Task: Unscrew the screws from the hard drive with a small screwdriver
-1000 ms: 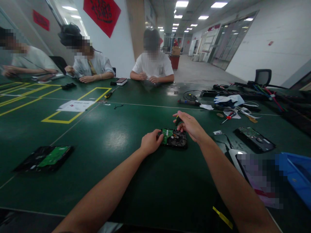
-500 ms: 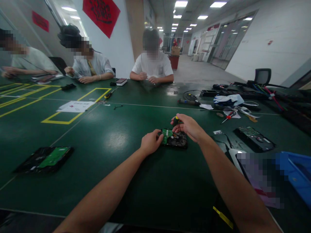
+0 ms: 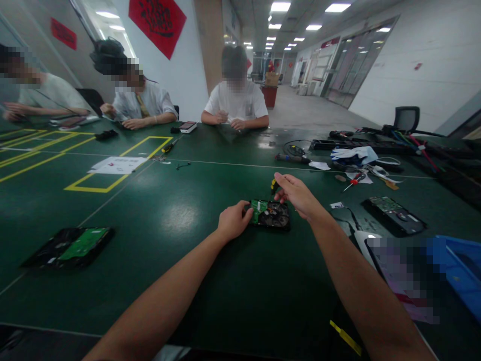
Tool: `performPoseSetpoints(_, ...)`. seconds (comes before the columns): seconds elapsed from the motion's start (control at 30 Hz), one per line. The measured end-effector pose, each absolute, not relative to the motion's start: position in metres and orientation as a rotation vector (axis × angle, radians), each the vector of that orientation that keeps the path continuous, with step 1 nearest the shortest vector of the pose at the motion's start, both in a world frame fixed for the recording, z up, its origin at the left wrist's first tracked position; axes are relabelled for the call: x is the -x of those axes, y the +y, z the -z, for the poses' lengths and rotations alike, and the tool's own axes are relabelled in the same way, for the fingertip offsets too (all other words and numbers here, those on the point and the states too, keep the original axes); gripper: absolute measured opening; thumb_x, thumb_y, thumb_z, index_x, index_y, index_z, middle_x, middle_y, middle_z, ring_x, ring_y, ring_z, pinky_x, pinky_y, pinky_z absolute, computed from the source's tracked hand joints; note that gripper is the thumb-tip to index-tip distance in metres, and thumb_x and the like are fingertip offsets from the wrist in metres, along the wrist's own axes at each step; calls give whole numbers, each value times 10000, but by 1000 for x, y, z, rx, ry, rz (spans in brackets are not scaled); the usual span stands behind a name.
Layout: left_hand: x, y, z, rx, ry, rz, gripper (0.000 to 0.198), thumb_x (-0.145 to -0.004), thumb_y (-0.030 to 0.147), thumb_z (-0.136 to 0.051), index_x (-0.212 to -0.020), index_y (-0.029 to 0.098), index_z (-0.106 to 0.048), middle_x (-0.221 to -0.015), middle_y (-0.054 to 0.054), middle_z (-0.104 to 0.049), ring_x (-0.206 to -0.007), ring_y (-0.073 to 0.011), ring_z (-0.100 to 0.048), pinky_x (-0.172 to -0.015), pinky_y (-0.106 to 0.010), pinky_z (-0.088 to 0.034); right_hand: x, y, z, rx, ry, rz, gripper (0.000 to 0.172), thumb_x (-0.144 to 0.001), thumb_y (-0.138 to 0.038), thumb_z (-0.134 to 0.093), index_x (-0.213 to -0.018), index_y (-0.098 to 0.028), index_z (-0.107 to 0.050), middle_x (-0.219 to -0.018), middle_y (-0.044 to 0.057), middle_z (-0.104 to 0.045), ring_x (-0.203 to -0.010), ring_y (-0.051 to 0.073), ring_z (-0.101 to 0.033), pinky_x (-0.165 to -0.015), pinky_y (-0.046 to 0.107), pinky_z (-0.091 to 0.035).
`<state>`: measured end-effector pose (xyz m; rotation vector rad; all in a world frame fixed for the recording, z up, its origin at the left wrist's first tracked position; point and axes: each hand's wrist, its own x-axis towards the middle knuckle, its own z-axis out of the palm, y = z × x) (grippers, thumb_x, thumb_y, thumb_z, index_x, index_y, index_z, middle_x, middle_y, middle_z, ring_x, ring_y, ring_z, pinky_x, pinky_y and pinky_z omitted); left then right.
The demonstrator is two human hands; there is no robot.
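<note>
A hard drive (image 3: 276,216) lies on the green table in front of me, its green circuit board facing up. My left hand (image 3: 233,220) grips its left end, with fingers and thumb closed on the edge. Above the drive, my right hand (image 3: 295,194) is closed around a black and yellow screwdriver (image 3: 274,186). The screwdriver stands nearly upright, its tip pointing down at the far side of the board. Whether the tip touches a screw is too small to tell.
Other hard drives lie left (image 3: 80,245) and right (image 3: 394,214). A blue bin (image 3: 456,271) stands at the right edge. Farther back are a red screwdriver (image 3: 353,181), a yellow-black screwdriver (image 3: 170,145), cables and papers. Several people sit across the table.
My right hand has risen slightly and shifted a little right with the screwdriver, so more of the tool and board shows. My left hand and the hard drive have stayed put.
</note>
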<state>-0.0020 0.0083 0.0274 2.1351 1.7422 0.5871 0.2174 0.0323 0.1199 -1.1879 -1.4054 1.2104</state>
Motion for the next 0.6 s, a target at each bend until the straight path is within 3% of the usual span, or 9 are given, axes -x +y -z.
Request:
performPoseSetpoints(0.37,-1,8,-33,-2095,1756,-547,418,-1015,474,-498,-1356,269,-627,-1007,-40,-785,-910,-224,-732,-759,-315,-503,-221,41,-111,1315,-1325,-970,404,-868,-615,-690,-784,-228,-609,-694,4,-636,-586,143,-550,-497,268,-365)
performPoseSetpoints(0.47,-1,8,-32,-2092,1762,-542,420,-1013,476,-501,-1355,269,-630,-1026,-42,-787,-932,-232,-734,-770,-319,-505,-219,42,-109,1273,-1357,-825,345,-897,-572,-652,-816,-236,-647,-763,0,-658,-693,161,-583,-598,280,-427)
performPoseSetpoints(0.6,-1,8,-32,-2107,1747,-549,425,-1012,473,-503,-1364,266,-621,-1019,-40,-788,-933,-229,-734,-762,-320,-499,-212,42,-107,1035,-1412,-864,265,-945,-493,-606,-983,-254,-714,-1043,33,-726,-1009,199,-655,-876,331,-498)
